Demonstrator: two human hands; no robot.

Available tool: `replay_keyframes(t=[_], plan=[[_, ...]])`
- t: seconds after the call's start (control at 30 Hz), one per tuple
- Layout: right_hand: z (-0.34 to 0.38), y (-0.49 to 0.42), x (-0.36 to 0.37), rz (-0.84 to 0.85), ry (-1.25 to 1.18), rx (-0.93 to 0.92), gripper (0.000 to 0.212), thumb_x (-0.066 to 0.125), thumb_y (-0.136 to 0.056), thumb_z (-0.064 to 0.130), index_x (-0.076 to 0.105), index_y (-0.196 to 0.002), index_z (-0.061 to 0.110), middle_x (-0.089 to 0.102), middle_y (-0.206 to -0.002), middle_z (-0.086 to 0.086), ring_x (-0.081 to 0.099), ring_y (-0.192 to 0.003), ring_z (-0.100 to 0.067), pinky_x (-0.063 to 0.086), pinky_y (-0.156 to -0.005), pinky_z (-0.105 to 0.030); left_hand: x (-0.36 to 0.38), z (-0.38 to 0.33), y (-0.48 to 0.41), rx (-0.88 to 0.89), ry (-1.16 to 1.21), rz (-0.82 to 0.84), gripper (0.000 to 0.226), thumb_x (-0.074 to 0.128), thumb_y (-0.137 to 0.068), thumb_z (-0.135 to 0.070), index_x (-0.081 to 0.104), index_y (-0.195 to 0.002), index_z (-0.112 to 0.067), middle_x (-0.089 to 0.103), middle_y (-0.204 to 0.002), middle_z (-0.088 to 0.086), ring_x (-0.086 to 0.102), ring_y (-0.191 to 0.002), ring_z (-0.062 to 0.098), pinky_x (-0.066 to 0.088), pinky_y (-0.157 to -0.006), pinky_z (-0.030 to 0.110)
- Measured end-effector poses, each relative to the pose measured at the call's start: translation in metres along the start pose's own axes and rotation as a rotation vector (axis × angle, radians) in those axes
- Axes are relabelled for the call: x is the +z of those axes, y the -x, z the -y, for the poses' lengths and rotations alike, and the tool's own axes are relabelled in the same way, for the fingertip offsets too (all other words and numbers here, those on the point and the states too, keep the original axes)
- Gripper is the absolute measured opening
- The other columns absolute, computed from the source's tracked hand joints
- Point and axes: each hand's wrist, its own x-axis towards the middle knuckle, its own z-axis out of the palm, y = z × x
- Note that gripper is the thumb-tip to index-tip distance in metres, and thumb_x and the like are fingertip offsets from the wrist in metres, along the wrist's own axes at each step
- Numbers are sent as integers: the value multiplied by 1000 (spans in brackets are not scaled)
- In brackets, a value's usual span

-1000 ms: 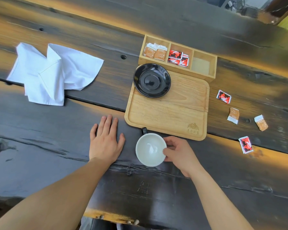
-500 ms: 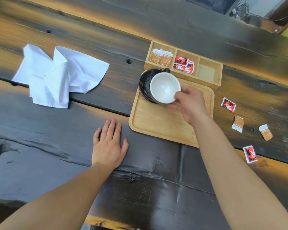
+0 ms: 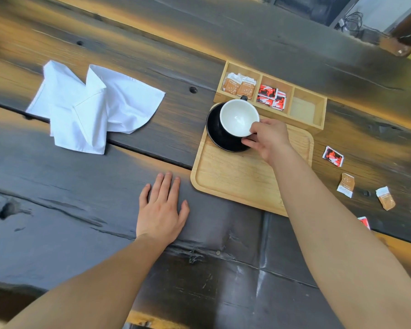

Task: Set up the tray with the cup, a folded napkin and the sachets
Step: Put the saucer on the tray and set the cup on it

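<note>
The left hand lies flat on the dark wooden table, palm down, fingers spread a little and holding nothing, just beside the near left corner of the tray. The tray is pale wood, rectangular with rounded corners and a low rim. Over its far left part the right hand grips the near right rim of the cup, thumb and fingers closed on it. The cup is round, white inside and dark outside, and it sits on the black glossy saucer; its small dark handle points away, toward the sachet box. This wooden box has three compartments: brown sachets, red sachets, one bare. Loose sachets lie right of the tray. Far left lies the white napkin, crumpled, well apart from both hands.
</note>
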Motion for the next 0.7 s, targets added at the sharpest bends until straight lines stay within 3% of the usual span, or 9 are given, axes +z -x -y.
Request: replay_keyframes(t=[0.23,0.33,0.37,0.43,0.53,0.63,0.7], plan=[[-3,4,0,5,-33,25,41,58,-88,-10,57,-128,0,60,-124,-16,67,-108,-35,61,-87,-49,-2,-1,0,5,19,-1,63,40,-97,-48,36,-153,-18,35,-163,5,25,-154,22,19,-122,48],[-7,8,-3,-38,-9,-11,26,65,-90,-1,63,-115,5,64,-117,-12,68,-109,-31,61,-88,-41,-1,-1,0,1,20,8,63,39,-97,-48,36,-153,-19,35,-163,5,25,-153,22,18,-123,47],[-9,11,-4,-94,46,-49,20,69,-89,5,63,-108,9,64,-114,-9,67,-109,-29,60,-87,-38,-2,-2,0,0,22,13,63,38,-97,-48,36,-153,-19,35,-163,5,25,-153,22,18,-123,47],[-13,21,-5,-243,223,-169,31,72,-87,19,61,-116,13,63,-110,-2,64,-107,-22,56,-89,-34,-4,-4,-1,-3,27,28,63,37,-97,-48,35,-153,-19,35,-163,5,24,-154,22,16,-123,47],[-20,49,-1,-378,376,-394,33,68,-86,22,59,-117,18,63,-107,1,61,-98,-16,49,-79,-25,-11,-6,-1,1,41,93,65,30,-100,-47,30,-157,-18,30,-166,5,19,-156,22,15,-124,48],[-29,73,18,-275,453,-556,24,64,-86,14,61,-110,16,65,-102,-2,60,-85,-11,48,-77,-24,-25,-3,-5,59,69,176,63,30,-100,-46,30,-157,-18,29,-166,4,20,-155,22,23,-121,47],[-35,86,44,-150,520,-608,21,62,-87,8,63,-108,14,66,-100,-5,59,-80,-10,48,-77,-25,-43,11,-12,106,145,190,56,36,-98,-42,43,-148,-17,41,-158,4,33,-148,22,32,-114,44]])
